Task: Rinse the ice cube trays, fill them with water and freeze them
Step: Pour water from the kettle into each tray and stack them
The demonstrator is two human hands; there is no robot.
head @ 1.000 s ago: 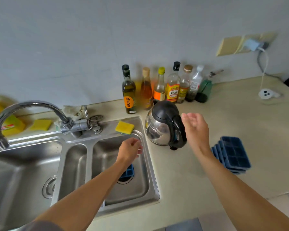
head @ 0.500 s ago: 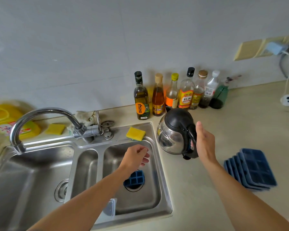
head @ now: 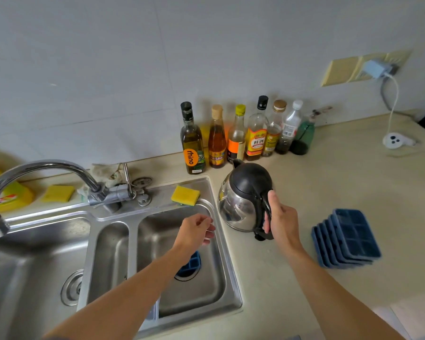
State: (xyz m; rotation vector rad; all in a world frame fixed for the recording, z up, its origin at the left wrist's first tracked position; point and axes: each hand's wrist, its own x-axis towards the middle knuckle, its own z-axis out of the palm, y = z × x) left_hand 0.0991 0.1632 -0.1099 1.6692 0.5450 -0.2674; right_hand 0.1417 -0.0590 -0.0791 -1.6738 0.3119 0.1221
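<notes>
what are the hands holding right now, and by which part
The right hand grips the kettle by its black handle. The left hand holds nothing; it hovers loosely curled over the sink.

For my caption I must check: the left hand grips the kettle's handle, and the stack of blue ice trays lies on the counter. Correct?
Wrong hand: in the head view the right hand grips the handle of the kettle; the left hand hangs over the sink, holding nothing. The stack of blue ice trays does lie on the counter.
</notes>
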